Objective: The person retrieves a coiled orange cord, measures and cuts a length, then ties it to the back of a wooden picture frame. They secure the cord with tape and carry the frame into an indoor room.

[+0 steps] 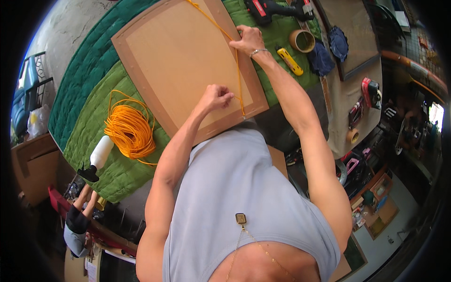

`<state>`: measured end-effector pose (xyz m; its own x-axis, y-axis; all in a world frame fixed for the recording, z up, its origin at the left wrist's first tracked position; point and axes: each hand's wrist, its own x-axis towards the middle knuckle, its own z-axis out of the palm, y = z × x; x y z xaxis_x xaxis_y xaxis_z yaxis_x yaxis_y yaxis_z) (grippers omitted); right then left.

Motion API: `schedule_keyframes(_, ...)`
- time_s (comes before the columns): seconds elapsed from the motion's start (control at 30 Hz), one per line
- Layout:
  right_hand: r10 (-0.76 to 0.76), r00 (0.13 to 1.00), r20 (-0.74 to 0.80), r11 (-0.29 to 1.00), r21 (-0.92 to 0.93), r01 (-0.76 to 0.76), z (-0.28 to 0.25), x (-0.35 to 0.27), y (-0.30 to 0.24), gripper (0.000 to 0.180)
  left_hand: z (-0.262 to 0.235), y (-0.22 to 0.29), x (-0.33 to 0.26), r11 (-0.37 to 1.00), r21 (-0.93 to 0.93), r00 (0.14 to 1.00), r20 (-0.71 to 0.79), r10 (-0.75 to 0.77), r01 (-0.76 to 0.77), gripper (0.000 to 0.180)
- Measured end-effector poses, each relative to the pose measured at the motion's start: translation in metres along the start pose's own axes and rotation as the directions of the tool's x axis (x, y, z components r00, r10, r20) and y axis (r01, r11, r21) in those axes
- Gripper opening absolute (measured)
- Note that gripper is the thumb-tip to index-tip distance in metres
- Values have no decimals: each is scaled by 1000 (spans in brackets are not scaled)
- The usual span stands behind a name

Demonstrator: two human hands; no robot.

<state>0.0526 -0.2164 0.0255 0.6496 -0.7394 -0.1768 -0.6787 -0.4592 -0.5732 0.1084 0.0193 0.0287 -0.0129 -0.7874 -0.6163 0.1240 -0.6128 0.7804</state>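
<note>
A framed panel [188,61] with a brown border lies face-down or back-up, which I cannot tell, in front of me. A thin orange cord [240,77] runs from its far edge down to a small fixing near the corner closest to me. My left hand [216,97] is closed in a pinch over the panel, its fingertips at a short end of the cord near that corner. Farther off, my right hand [248,40] is bent at the panel's right edge, thumb and fingers closed on the cord. The exact grip is partly hidden by the fingers.
Green quilted blankets [89,127] cover the table. On the left lie an orange cord coil [130,130] and a white spray bottle [101,152]. A cordless drill [268,10], tape roll [302,41] and yellow utility knife [290,61] lie right. Another person [77,225] is at lower left.
</note>
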Motion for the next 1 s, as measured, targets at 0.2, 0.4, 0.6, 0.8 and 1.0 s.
schedule_keyframes(0.2,-136,913,-385,976,106,190,-10,-71,-27,33,-2,4,0,999,-14,998,-28,-48,48,22)
schedule_keyframes(0.4,93,996,8,895,437,-87,28,-221,-24,12,-1,18,-6,985,48,985,-54,-165,167,26)
schedule_keyframes(0.6,29,984,-177,836,545,73,46,-222,-3,12,-2,62,-10,980,186,997,-48,-63,71,28)
schedule_keyframes(0.8,180,969,-169,743,669,-21,35,-231,-3,27,-1,85,12,-67,828,699,511,499,-557,17)
schedule_keyframes(1.0,267,947,-180,752,653,-88,44,-236,-7,57,0,84,45,197,785,768,618,-172,-587,12)
